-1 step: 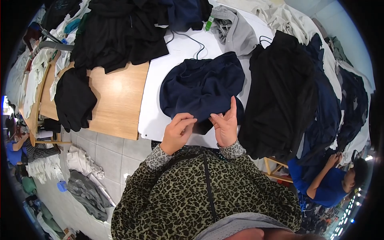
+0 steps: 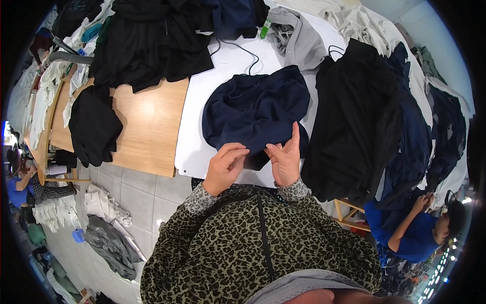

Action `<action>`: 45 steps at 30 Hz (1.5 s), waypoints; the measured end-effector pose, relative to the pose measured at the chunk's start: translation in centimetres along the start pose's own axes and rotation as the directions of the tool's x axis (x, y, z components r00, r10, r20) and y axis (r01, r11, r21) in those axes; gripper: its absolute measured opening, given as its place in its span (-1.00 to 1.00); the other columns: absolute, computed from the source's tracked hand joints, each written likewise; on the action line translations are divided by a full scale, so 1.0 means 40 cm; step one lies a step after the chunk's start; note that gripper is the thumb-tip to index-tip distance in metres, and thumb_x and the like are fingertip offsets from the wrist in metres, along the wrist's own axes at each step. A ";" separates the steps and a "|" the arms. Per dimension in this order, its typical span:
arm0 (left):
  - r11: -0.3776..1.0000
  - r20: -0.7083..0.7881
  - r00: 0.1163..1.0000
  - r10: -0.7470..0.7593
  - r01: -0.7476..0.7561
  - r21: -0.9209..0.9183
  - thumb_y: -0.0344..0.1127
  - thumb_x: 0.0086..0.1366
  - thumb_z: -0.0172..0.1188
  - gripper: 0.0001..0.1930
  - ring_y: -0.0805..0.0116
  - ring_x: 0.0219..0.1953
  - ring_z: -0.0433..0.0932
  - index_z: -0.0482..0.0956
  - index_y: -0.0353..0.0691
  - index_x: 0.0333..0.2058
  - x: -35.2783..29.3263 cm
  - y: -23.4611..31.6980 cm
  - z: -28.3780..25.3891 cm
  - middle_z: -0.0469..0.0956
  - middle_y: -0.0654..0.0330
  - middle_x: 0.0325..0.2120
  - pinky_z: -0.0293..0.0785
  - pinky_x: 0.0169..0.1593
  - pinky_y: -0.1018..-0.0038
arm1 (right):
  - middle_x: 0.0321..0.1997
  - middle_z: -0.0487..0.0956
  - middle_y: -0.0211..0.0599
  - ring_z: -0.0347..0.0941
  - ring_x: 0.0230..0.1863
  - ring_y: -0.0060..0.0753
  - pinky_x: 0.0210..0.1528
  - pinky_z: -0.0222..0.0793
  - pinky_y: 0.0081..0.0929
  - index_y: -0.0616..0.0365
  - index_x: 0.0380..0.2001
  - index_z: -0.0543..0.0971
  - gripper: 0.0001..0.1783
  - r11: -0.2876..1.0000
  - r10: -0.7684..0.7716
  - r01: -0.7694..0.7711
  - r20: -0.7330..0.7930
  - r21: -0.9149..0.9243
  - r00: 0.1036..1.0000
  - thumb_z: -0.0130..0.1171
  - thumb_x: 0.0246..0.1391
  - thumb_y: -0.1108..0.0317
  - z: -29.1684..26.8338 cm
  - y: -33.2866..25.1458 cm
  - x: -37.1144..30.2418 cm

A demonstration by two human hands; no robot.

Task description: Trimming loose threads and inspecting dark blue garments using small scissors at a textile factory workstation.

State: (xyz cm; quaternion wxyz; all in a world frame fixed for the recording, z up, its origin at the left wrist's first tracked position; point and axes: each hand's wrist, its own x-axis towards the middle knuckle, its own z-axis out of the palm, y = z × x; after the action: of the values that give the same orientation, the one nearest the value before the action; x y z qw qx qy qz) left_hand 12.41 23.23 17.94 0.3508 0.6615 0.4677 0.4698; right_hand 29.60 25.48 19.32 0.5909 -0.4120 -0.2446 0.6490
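A navy blue garment (image 2: 258,104) lies bunched on the white tabletop (image 2: 195,137) in front of me, its drawstring-like cord (image 2: 250,52) running off the far side. My left hand (image 2: 226,169) is closed, with thumb and fingers pinching the garment's near edge. Beside it, my right hand (image 2: 286,161) pinches the same edge between thumb and a finger, while another finger points up along the cloth. A darker fold of fabric hangs between the two hands. The garment's exact kind is hard to tell in its crumpled state.
Black garments (image 2: 354,121) pile up at the right, beside navy ones (image 2: 407,131). Grey cloth (image 2: 298,40) and a black heap (image 2: 152,40) lie at the back. A folded black piece (image 2: 93,124) rests on the wooden tabletop (image 2: 147,126). A person in blue (image 2: 417,243) works at right.
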 end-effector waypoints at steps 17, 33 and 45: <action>0.318 0.354 0.613 -0.706 0.722 -0.615 -0.22 0.20 0.19 -0.82 0.71 -0.77 0.11 0.42 -0.15 -0.44 0.072 0.017 0.018 0.24 0.47 -0.74 -0.08 -0.73 0.67 | 0.03 0.20 -0.34 0.29 -0.36 -0.66 -0.27 0.36 -0.69 0.09 0.32 -0.17 0.00 0.993 0.028 -0.022 0.052 -0.120 0.998 0.05 -0.13 0.79 0.017 0.012 -0.014; 0.678 0.124 0.811 -0.572 0.552 -0.486 -0.34 0.21 0.19 -0.87 0.71 -0.66 0.24 0.48 -0.27 -0.40 0.046 0.004 0.032 0.35 0.42 -0.67 0.14 -0.59 0.74 | 0.00 0.25 -0.26 0.35 -0.20 -0.60 -0.11 0.33 -0.67 0.15 0.32 -0.25 0.02 0.988 -0.058 0.064 0.047 -0.139 0.997 0.07 -0.12 0.78 0.016 0.013 -0.012; 0.778 0.074 0.858 -0.508 0.494 -0.387 -0.43 0.12 0.21 -0.86 0.70 -0.56 0.35 0.53 -0.36 -0.34 0.079 0.044 0.035 0.46 0.39 -0.58 0.29 -0.48 0.74 | 0.19 0.17 -0.09 0.34 0.06 -0.33 0.09 0.28 -0.49 0.19 0.31 -0.26 0.01 0.984 -0.089 0.103 0.096 -0.146 0.991 0.03 -0.15 0.78 0.029 0.010 -0.029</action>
State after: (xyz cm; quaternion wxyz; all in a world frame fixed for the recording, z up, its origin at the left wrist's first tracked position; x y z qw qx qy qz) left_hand 14.62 25.63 20.02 0.5802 0.4207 0.5286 0.4549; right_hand 28.36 24.49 19.90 0.5772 -0.4140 -0.3386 0.6171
